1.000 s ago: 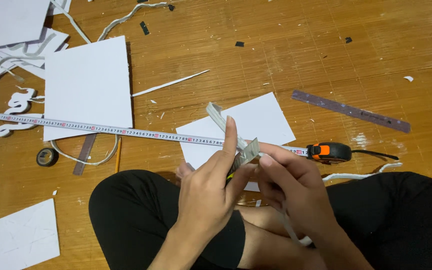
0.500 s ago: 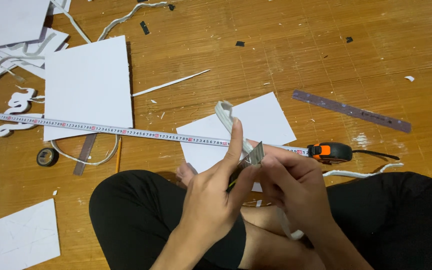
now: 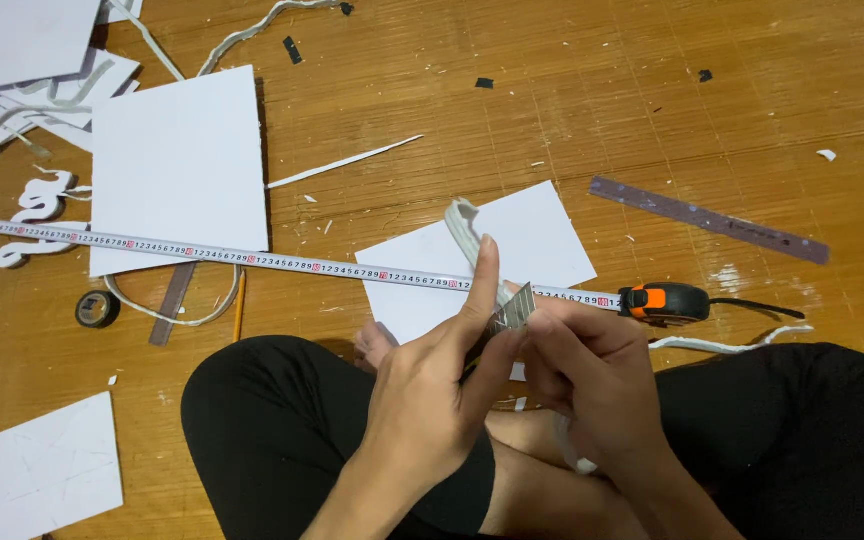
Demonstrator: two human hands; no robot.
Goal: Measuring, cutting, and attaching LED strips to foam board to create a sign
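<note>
I sit cross-legged on the brown wooden floor (image 3: 572, 110) and use two hands. My left hand (image 3: 430, 400) is closed on one thin white foam strip (image 3: 468, 228), with my pointer finger stretched along it. The strip sticks up from my fingers, away from me and a bit to the left, and its top end curls over. Its long way runs from my lap toward the far floor. My right hand (image 3: 592, 375) is closed on one small shiny metal blade (image 3: 514, 310), which touches the strip just above my knees. One long white measuring tape (image 3: 282, 262) lies flat from left to right, ending in its orange and black case (image 3: 664, 302). One white rectangle sheet (image 3: 542, 240) lies under it. One long grey ruler (image 3: 709, 220) lies on the right.
</note>
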